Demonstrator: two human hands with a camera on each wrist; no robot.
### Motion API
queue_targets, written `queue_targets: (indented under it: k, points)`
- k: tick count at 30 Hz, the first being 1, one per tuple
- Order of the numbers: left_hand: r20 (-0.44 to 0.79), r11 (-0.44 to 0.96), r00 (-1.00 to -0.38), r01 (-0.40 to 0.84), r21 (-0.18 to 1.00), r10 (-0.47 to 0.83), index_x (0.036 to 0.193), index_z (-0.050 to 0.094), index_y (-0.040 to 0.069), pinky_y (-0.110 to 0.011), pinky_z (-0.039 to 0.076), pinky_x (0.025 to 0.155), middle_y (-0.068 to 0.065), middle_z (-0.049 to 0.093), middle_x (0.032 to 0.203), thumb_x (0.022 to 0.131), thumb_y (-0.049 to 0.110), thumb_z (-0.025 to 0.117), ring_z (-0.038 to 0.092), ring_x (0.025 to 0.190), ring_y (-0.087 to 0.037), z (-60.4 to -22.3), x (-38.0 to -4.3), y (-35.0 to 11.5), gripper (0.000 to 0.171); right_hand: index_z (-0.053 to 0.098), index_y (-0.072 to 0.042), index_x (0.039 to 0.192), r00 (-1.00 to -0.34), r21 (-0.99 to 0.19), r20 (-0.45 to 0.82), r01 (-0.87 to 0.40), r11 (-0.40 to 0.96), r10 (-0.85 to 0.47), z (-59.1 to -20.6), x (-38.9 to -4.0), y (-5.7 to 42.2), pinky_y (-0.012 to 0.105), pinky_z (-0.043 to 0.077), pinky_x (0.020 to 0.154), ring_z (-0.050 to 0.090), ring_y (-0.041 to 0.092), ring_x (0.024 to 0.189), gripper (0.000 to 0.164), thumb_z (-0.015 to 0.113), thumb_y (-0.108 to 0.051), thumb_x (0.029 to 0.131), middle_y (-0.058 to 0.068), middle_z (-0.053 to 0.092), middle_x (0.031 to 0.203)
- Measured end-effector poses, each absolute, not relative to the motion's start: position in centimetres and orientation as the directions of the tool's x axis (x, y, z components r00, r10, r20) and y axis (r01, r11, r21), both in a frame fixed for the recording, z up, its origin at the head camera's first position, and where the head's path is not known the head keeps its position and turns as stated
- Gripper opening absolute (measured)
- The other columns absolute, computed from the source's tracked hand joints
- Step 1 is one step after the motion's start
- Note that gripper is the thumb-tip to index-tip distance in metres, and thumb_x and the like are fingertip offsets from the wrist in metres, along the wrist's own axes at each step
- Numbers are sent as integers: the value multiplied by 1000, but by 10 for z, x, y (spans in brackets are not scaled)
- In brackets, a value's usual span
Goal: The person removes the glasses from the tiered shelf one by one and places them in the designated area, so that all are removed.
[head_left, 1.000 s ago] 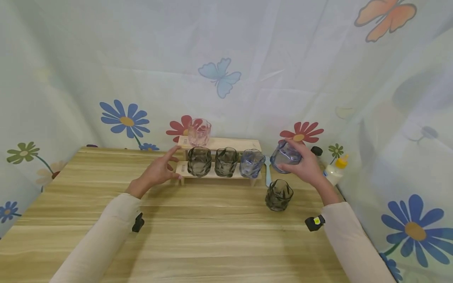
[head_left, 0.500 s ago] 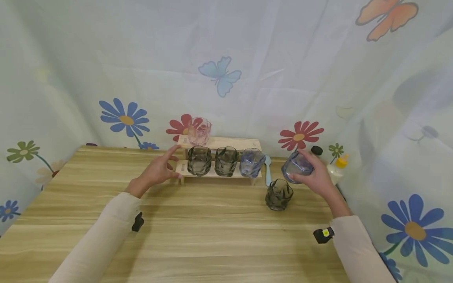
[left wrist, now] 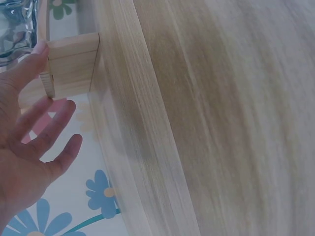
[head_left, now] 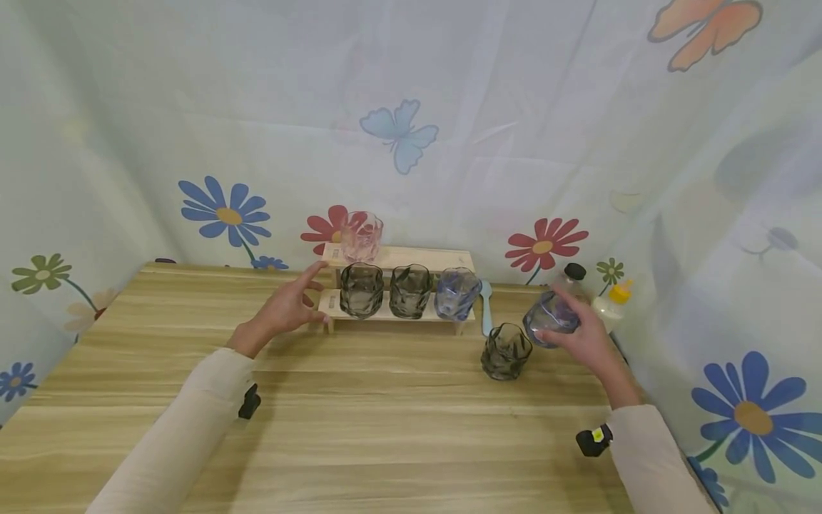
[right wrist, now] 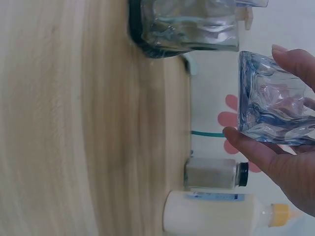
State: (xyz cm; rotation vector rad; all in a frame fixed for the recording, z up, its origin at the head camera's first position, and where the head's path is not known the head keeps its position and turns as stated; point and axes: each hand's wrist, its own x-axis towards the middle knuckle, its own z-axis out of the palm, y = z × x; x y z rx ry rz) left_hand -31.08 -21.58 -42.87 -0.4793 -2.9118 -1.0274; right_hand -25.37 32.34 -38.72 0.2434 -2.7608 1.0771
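My right hand [head_left: 591,350] grips a clear blue faceted glass [head_left: 547,318] between thumb and fingers. The right wrist view shows this glass [right wrist: 268,103] raised off the table. My left hand [head_left: 282,308] touches the left end of a two-tier wooden stand [head_left: 424,258], thumb at the lower tier and forefinger near the upper one, the fingers spread. Two grey glasses [head_left: 362,291] and a second blue glass [head_left: 457,294] stand on the lower tier. On the upper tier's left end is a pink glass [head_left: 361,239]. Another grey glass [head_left: 506,352] stands on the table, right of the stand.
A pale blue spoon [head_left: 486,307] lies just right of the stand. Behind my right hand are a jar with a black cap [head_left: 574,273] and a white bottle with a yellow cap [head_left: 610,303]. A flowered curtain [head_left: 411,164] closes off the back and sides of the wooden table [head_left: 385,428].
My right hand has carried the blue glass rightward and a little nearer, away from the stand and towards the black-capped jar. My left hand has stayed at the stand.
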Motion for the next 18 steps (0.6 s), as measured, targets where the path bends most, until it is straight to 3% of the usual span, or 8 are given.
queue_targets:
  k: [12,18]
  points:
    - [123,729,-951,298,616,285,160,16,24,-54,55,84,-24,60,136,79,19,86,69,99,-38,-428,-310,-216,108,33,-10,156,-993,-661,112,-107,742,-43,-408,-246,335,64,45,97,45,53,128,90,83,-22,82,35,38,149]
    - [123,728,-952,294,620,280,160,16,24,-54,55,84,-24,60,137,79,19,86,69,99,-38,-429,-310,-216,108,34,-8,155,-992,-672,107,-120,731,-65,-421,-243,338,62,45,98,47,52,126,91,85,-19,80,36,40,147]
